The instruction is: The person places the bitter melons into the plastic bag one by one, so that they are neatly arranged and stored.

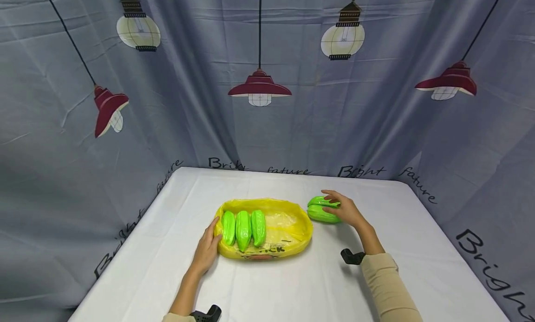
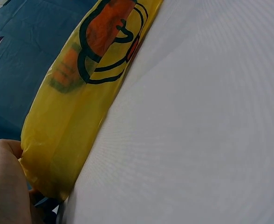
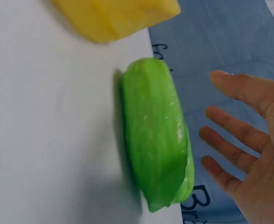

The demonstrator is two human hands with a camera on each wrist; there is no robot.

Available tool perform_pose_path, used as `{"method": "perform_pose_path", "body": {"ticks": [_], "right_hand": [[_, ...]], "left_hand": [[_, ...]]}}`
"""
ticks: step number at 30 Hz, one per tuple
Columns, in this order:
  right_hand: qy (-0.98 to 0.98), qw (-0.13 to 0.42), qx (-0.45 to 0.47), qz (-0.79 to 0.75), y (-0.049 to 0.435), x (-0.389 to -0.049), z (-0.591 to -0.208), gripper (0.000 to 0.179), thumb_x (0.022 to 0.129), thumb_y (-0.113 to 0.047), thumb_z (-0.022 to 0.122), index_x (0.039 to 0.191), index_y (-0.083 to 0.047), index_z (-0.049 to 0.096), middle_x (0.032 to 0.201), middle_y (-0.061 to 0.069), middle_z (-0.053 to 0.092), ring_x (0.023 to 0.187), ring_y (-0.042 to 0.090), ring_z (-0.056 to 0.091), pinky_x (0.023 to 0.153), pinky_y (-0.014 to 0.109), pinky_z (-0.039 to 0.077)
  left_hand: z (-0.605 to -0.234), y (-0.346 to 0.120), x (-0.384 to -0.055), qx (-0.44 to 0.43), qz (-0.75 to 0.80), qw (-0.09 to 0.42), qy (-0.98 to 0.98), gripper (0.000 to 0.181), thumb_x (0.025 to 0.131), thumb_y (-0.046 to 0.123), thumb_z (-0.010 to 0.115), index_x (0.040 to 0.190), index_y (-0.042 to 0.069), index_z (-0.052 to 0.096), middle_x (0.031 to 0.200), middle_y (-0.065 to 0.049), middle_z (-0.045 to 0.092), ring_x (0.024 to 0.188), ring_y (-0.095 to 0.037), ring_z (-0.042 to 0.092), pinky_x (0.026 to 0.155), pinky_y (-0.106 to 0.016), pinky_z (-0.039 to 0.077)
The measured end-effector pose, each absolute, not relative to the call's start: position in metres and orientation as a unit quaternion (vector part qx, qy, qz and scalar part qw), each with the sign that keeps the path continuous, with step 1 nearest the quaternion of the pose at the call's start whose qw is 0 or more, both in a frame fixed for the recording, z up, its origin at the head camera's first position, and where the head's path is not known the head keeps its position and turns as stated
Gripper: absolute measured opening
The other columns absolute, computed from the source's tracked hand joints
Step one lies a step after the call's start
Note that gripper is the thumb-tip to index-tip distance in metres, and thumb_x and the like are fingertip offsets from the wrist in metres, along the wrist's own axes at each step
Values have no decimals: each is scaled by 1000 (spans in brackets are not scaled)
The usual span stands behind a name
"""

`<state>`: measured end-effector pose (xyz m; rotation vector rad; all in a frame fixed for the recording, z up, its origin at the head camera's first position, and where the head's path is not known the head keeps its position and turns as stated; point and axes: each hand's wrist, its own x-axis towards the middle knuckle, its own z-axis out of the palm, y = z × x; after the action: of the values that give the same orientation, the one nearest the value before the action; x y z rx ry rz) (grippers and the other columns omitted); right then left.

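Observation:
A yellow plastic-covered basket (image 1: 292, 247) stands on the table, with three green ridged star fruits (image 1: 244, 230) side by side in its left part. My left hand (image 1: 205, 247) holds the basket's left end; in the left wrist view the thumb side of the hand (image 2: 9, 175) meets the yellow plastic (image 2: 67, 135), and some fingers are hidden. Right of the basket, two more star fruits (image 1: 322, 214) lie together on the table. Over them hovers my right hand (image 1: 344, 210), fingers spread. The right wrist view shows a gap between that hand (image 3: 258, 135) and the nearer star fruit (image 3: 153, 130).
White cloth covers the table (image 1: 267, 289). A grey-blue curtain (image 1: 267, 132) with printed lamps and lettering hangs behind and at both sides. Each wrist carries a black camera mount, the right one (image 1: 352, 257) showing over the table.

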<state>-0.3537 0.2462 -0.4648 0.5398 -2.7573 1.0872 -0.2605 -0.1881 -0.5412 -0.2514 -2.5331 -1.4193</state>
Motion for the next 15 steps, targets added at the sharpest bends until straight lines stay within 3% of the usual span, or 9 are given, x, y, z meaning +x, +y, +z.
{"method": "perform_pose_path", "body": {"ticks": [6, 15], "right_hand": [[-915, 50, 181, 358, 254, -356, -477, 69, 80, -18, 73, 140, -12, 38, 120, 20, 56, 107, 40, 52, 88, 56, 41], [-913, 43, 182, 363, 253, -357, -485, 68, 77, -15, 75, 137, -11, 43, 119, 17, 58, 109, 38, 51, 92, 59, 36]], "left_hand": [[-543, -188, -260, -85, -484, 114, -863, 51, 98, 16, 40, 146, 16, 25, 143, -21, 31, 130, -40, 27, 104, -56, 22], [-542, -188, -259, -92, -489, 119, -859, 50, 100, 18, 39, 147, 16, 24, 143, -21, 31, 130, -41, 28, 103, -58, 23]]}}
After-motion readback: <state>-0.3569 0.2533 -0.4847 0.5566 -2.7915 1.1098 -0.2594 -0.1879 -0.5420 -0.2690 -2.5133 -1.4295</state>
